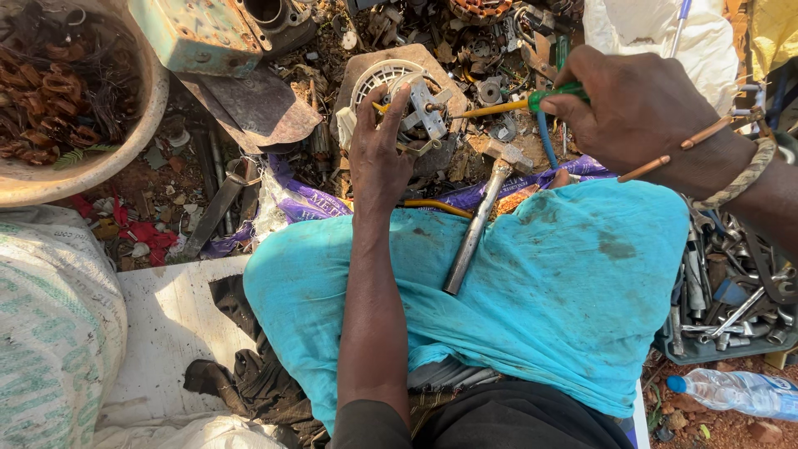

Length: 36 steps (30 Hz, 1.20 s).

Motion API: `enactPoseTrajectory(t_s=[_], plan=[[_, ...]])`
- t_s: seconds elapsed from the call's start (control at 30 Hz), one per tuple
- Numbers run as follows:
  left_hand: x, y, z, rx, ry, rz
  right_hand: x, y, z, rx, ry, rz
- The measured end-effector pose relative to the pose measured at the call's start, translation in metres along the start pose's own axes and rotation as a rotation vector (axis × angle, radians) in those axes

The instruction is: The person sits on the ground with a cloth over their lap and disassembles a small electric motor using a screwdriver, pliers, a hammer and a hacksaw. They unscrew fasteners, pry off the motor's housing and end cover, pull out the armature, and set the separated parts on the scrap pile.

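Our left hand (378,154) lies fingers spread on the small motor (407,104), steadying it on the scrap-strewn ground; our right hand (636,108) is closed in a fist around the green handle of one screwdriver (499,107), whose yellow shaft reaches left to the motor's metal bracket; one hammer (480,218) rests across the turquoise cloth (565,283) over our lap; one tray of wrenches (731,308) sits at right, one plastic bottle (736,391) below it; one basin of copper coils (66,91) stands top left.
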State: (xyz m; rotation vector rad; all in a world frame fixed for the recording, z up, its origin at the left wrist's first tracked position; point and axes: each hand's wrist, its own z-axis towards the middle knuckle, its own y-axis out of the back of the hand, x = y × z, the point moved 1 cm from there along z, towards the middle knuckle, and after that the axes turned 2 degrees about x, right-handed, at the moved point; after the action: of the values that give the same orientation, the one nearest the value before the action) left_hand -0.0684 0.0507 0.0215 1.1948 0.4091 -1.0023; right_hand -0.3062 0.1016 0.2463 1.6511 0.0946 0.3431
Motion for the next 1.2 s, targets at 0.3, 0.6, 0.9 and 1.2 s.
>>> enactPoseTrajectory(t_s=[0.3,0.6,0.9,1.2], plan=[[-0.003,0.006,0.001,0.029,0.031,0.027,-0.006,-0.005,-0.002,0.119,-0.122,-0.222],[-0.008,0.009,0.003,0.018,0.021,-0.013,-0.001,0.001,-0.003,0.078,-0.020,-0.189],[-0.005,0.007,0.003,0.072,0.072,0.029,0.003,-0.001,-0.007,-0.027,-0.020,-0.089],[-0.011,0.013,0.004,0.042,0.044,-0.008,-0.002,-0.102,0.002,-0.739,-0.157,1.283]])
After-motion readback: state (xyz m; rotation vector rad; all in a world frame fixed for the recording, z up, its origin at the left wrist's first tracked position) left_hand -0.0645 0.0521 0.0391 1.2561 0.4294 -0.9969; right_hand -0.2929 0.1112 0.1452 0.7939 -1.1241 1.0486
